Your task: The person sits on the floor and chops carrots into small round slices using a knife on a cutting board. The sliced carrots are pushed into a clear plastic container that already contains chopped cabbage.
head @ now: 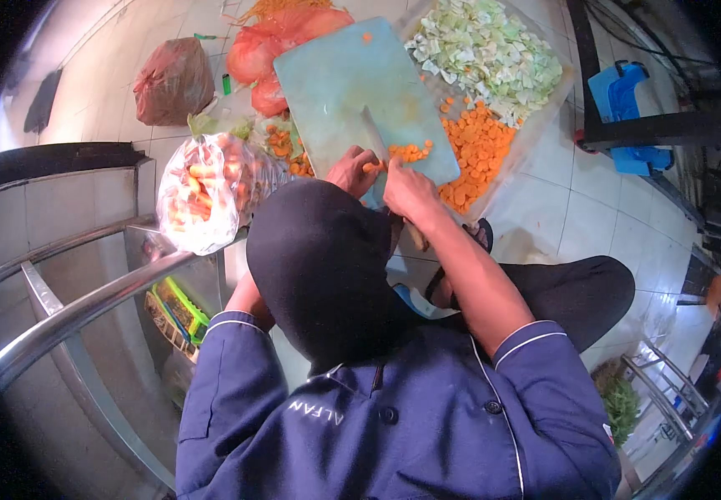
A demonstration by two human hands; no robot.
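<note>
In my left hand [353, 171] is a piece of carrot [372, 167], pressed on the pale green cutting board [342, 81]. My right hand [412, 192] grips a knife [373, 128]; its blade lies over the board, close to the carrot. Part of the knife is hidden by my fingers. Cut carrot slices [409, 152] rest on the board just right of the blade. Beside the board, a heap of carrot slices [478, 147] and a larger heap of chopped cabbage [492, 56] lie on a clear plastic sheet [526, 147].
A clear plastic bag of carrots [201, 194] sits at left, near a metal rail [98, 306]. Behind are a tied reddish bag [174, 81], red plastic bags [260, 53] and a green lighter [227, 84]. A blue plastic container [623, 94] stands right, by a dark frame [660, 131].
</note>
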